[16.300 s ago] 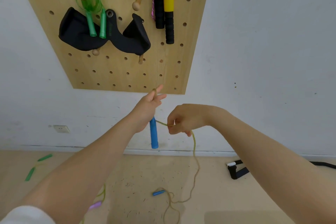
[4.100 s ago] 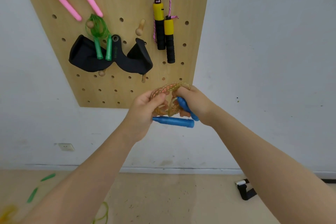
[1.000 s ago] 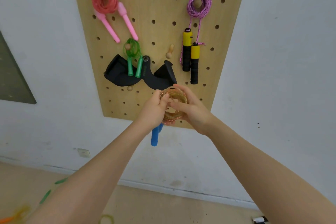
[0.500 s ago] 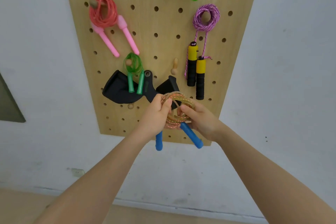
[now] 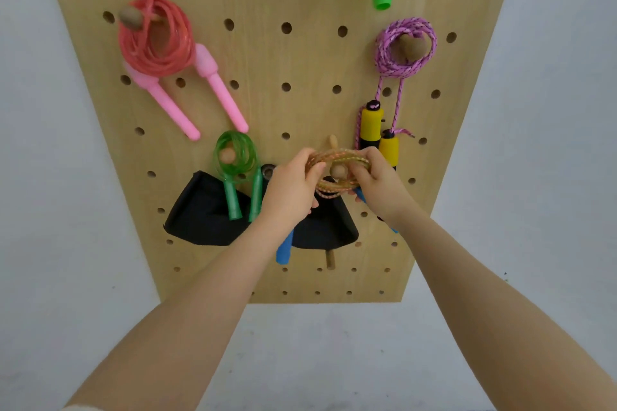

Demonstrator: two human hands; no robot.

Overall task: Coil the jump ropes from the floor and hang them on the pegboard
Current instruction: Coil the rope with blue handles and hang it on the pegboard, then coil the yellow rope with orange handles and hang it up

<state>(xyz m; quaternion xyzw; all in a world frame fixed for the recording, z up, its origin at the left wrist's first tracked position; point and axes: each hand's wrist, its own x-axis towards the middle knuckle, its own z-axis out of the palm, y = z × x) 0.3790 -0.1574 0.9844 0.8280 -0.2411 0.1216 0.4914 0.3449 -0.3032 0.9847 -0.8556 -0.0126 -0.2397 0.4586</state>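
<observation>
Obs.: both hands are raised at the pegboard [image 5: 283,53]. Left hand [image 5: 289,188] and right hand [image 5: 379,182] each pinch one side of the coiled rope [image 5: 337,157], fingers curled round the bundled strands. The coil sits between the two hands, spread open, with the knob of a wooden peg [image 5: 336,171] showing through its middle. Whether the strands already bear on the peg shaft cannot be told.

Handling (judgement): woven cord, thin, soft, light. No stiffness of its own, so the loops will spring apart or slump if either pinch lets go early. Braided surface looks grippy rather than slick. Not fragile. Best hold is as now: opposite sides of the bundle, all strands gathered under thumb and fingers, which keeps the opening wide enough to pass the knob.

Handles: one blue handle [image 5: 284,248] hangs below the left wrist. A second blue handle [image 5: 360,194] shows just under the right palm, mostly hidden. Rigid plastic or foam, heavier than the cord, so they will pull the coil downward once released.

Orientation: plane of the coil faces the board, roughly, and the opening is stretched wider side to side between the hands than top to bottom. Long axis of the visible handle runs near vertical, free end down.

Neighbours: black pouch [image 5: 203,210] behind the left hand, yellow-handled rope [image 5: 370,125] just above the right hand.
</observation>
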